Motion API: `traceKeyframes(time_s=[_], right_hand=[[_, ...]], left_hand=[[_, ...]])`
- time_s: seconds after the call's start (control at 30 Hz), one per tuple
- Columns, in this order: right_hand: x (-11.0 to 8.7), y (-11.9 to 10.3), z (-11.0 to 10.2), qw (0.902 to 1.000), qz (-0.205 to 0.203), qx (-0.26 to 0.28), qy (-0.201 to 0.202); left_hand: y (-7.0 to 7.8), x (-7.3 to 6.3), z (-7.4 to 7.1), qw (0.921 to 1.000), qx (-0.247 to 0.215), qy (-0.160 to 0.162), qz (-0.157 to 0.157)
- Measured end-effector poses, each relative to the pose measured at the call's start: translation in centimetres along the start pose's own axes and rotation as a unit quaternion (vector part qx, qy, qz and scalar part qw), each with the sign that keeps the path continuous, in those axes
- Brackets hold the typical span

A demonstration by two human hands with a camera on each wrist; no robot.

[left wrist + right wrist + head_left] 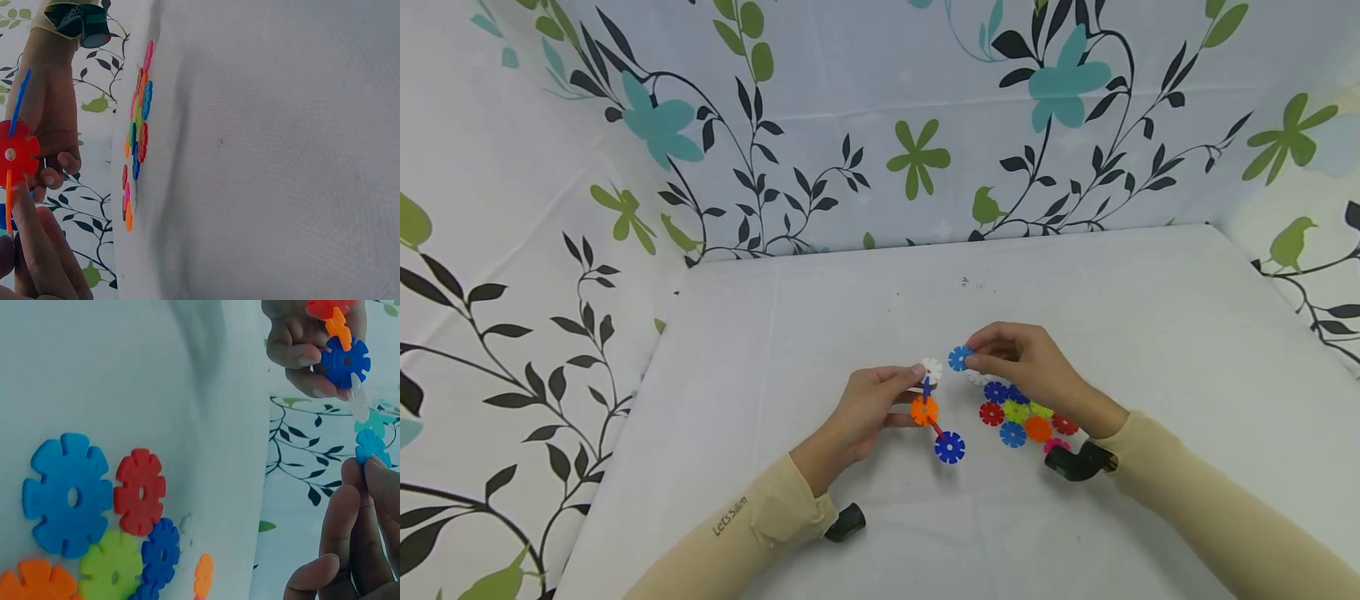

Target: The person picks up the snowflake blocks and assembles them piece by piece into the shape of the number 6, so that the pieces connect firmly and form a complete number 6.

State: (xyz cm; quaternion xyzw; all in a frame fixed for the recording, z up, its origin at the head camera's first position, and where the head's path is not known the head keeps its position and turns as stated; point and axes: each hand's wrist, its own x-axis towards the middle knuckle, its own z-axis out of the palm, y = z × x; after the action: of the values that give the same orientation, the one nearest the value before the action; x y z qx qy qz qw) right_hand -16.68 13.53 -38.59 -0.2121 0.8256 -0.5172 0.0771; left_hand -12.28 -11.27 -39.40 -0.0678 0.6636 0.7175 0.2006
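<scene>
My left hand (861, 408) grips a short chain of notched plastic flower discs, with the fingertips at its upper end. From the top, the chain runs through a white disc (932, 369), a dark blue one seen edge-on, an orange disc (924, 410), a red disc (28, 147) and a dark blue disc (950, 447) at the bottom. Between thumb and forefinger, my right hand (1030, 358) pinches a light blue disc (371, 449). It is held just right of the white disc, close to its edge, in the head view.
Several loose discs lie grouped on the white table under my right forearm, among them a red disc (991, 413), a light blue disc (1012, 434) and an orange disc (1038, 429). Black devices (846, 523) are strapped at both wrists. Leaf-patterned cloth (820, 125) hangs behind the table.
</scene>
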Motion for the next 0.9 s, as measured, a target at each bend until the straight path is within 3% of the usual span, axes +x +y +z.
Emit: traceKeyframes(time_s=[0.27, 0.9], right_hand=[[0.1, -0.3, 0.5, 0.9991, -0.021, -0.021, 0.03], [-0.2, -0.8, 1.2, 0.9982, -0.037, -0.002, 0.047]], left_hand=[[0.1, 0.0, 0.3, 1.0, 0.004, -0.009, 0.0], [0.4, -0.2, 0.7, 0.9998, 0.009, -0.017, 0.004]])
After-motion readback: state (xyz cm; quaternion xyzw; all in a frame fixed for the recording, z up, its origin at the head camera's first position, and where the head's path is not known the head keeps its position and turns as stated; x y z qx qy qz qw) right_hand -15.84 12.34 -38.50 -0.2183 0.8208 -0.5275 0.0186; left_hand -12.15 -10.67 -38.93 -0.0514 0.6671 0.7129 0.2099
